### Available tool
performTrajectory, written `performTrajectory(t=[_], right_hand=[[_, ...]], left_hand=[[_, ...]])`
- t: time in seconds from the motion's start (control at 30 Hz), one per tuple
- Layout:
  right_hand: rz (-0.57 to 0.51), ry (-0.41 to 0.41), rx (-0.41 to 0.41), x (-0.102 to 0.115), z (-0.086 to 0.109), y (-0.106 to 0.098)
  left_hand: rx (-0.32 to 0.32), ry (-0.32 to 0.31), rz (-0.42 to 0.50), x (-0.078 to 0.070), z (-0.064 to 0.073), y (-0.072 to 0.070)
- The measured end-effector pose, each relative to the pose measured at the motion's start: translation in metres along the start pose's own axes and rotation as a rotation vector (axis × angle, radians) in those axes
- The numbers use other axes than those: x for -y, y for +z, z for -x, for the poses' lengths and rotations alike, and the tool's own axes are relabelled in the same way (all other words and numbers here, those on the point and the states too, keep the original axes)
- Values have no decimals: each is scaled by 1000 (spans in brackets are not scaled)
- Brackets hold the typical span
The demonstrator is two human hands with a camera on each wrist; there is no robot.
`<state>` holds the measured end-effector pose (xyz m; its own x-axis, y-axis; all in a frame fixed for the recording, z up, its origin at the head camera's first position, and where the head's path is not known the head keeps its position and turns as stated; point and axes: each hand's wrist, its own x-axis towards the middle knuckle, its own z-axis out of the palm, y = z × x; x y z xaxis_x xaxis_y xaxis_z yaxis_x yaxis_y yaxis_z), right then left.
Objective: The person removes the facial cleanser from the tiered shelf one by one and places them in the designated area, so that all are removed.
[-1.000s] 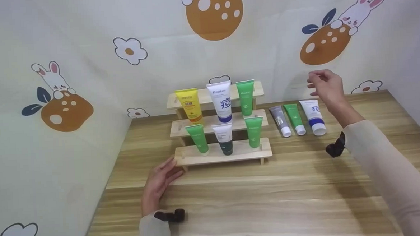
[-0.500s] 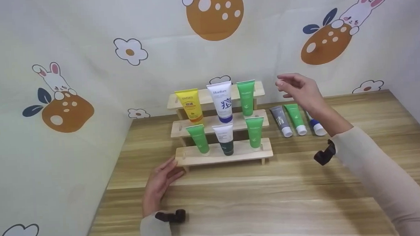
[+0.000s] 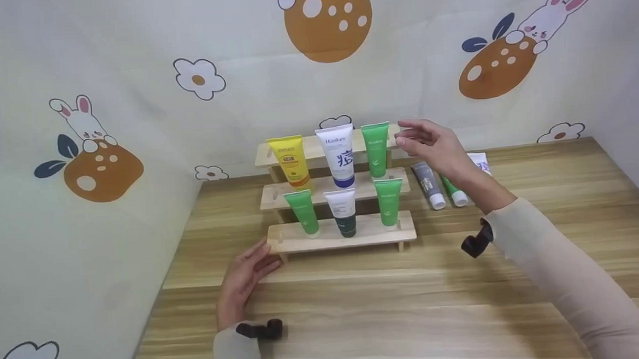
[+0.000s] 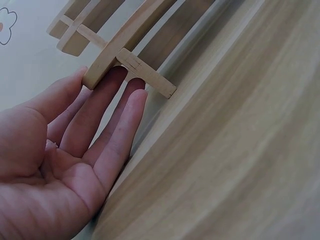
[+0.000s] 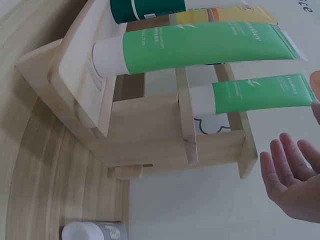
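A three-tier wooden display stand [image 3: 366,241] carries several squeeze tubes standing on their caps. My left hand [image 3: 243,284] holds the left end of its lowest tier, thumb on the upper edge and fingers underneath, as the left wrist view shows. At the upper right, my right hand [image 3: 438,148] hovers beside the green tube [image 3: 376,152] on the middle tier, fingers loosely bent, holding nothing. Left of that tube stand a white-and-blue tube [image 3: 335,154] and a yellow tube [image 3: 290,162]. On the lowest tier are a green tube [image 3: 302,213], a white-and-dark-green tube [image 3: 342,211] and another green tube [image 3: 389,203].
Right of the stand, a grey tube [image 3: 428,185], a green tube [image 3: 455,192] and a white tube [image 3: 480,161] lie on the wooden table [image 3: 370,319], the latter two partly hidden by my right arm. A patterned curtain [image 3: 260,84] hangs behind.
My right hand has moved left and slightly down, from above the lying tubes to beside the middle tier's green tube. My left hand has stayed on the stand.
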<state>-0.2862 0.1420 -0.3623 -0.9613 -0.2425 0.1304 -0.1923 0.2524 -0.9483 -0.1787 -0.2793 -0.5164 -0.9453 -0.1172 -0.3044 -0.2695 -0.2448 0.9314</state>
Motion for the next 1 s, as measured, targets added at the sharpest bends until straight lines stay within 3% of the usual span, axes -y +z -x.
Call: performTrajectory(t=[0.37, 1.0], right_hand=[[17, 72, 52, -1, -3, 19], [-36, 114, -47, -5, -12, 35]], left_hand=[[-5, -26, -18, -1, -1, -1], [12, -4, -31, 0, 0, -1]])
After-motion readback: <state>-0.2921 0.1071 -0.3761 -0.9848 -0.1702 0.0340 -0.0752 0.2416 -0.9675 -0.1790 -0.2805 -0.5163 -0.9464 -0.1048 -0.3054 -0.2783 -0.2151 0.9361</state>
